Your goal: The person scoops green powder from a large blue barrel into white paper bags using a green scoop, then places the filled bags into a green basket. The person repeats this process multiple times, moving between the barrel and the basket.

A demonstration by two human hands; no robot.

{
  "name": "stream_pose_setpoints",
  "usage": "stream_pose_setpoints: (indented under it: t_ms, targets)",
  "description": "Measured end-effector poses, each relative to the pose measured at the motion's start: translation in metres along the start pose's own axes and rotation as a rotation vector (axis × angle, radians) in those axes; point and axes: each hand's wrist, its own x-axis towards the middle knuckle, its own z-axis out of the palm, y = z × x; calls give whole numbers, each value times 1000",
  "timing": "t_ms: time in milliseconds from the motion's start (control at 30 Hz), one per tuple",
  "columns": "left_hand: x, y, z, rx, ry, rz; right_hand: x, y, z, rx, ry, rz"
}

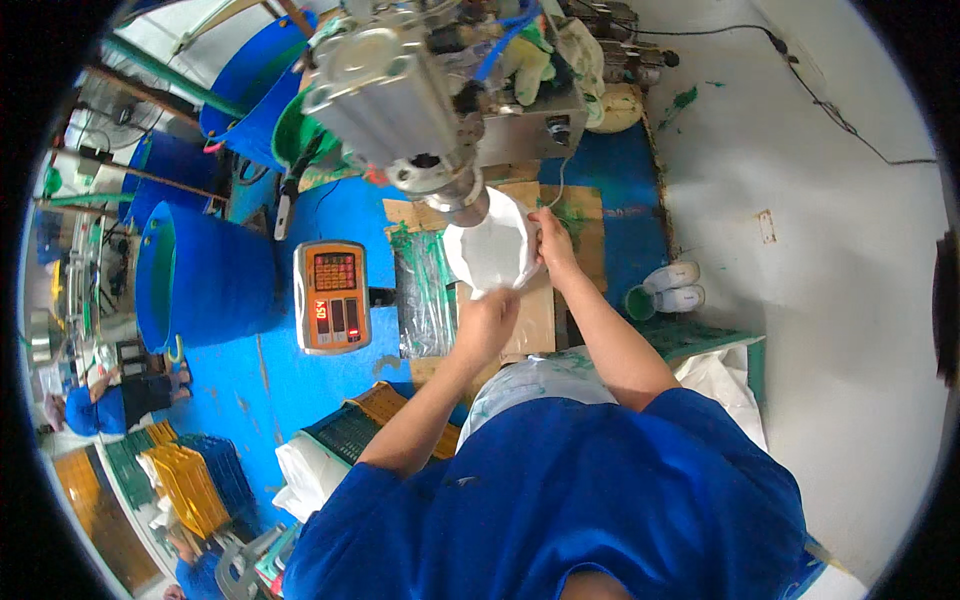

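Note:
I hold a white bag (492, 250), its round mouth spread open right beneath the metal nozzle (467, 203) of a grey machine (385, 95). My left hand (487, 325) is closed on the near edge of the bag's rim. On the right side of the rim, my right hand (553, 243) grips with fingers curled over the edge. The bag's inside looks plain white; its lower part is hidden. Below it are flattened cardboard (535, 318) and a platform wrapped in clear plastic with green smears (425, 300).
Left of the platform stands an orange weighing scale display (332, 298) with red lit digits. Large blue tubs (205, 275) line the left side. Crates (190, 485) and co-workers in blue (97, 408) are at the lower left. White shoes (678, 287) lie by the right wall.

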Motion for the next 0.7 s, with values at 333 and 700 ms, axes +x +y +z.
stream_pose_setpoints:
  t_ms: [333,700]
  targets:
    - [-232,-85,28,-409,93,-949,-7,10,-24,351,-144,248]
    - [-431,-90,115,-1656,1600,-1143,-95,123,-116,-127,39,436]
